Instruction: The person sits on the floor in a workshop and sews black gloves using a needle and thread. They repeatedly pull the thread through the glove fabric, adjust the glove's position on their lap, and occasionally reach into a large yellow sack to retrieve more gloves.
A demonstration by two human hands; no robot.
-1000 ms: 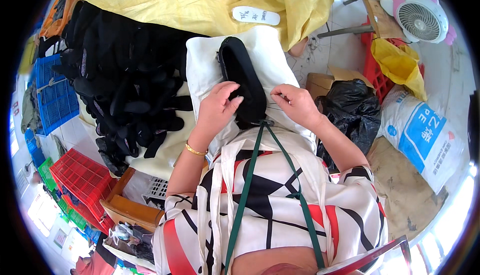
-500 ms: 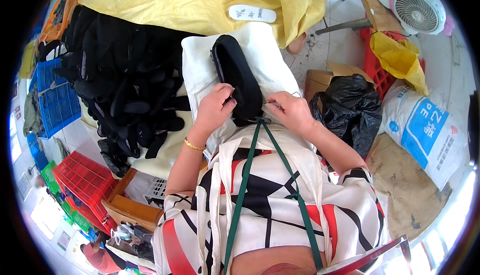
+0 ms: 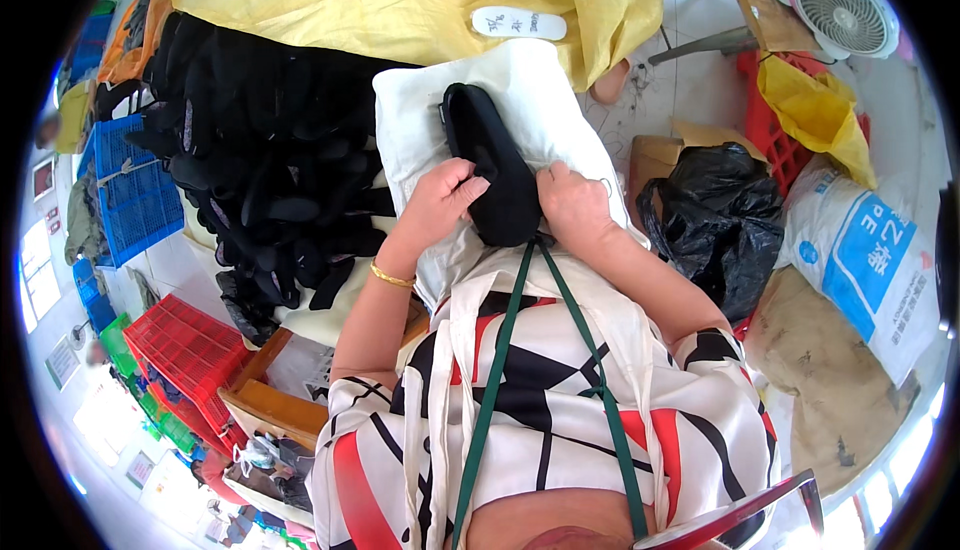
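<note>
Cloth (image 3: 560, 110) near bag (image 3: 715, 220) supports shoe (image 3: 510, 195), left hand (image 3: 440, 198) apparently pinching it, right hand (image 3: 578, 205) closed.

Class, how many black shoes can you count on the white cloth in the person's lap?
1: the black shoe lies on the white cloth, between the left hand and the right hand. Others could be hidden underneath.

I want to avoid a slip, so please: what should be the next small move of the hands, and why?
Perhaps steady the black shoe with the left hand, then ease the right hand slightly outward. The left is at one side, the right is curled close by the other, and the white cloth beneath might let the shoe shift.
</note>
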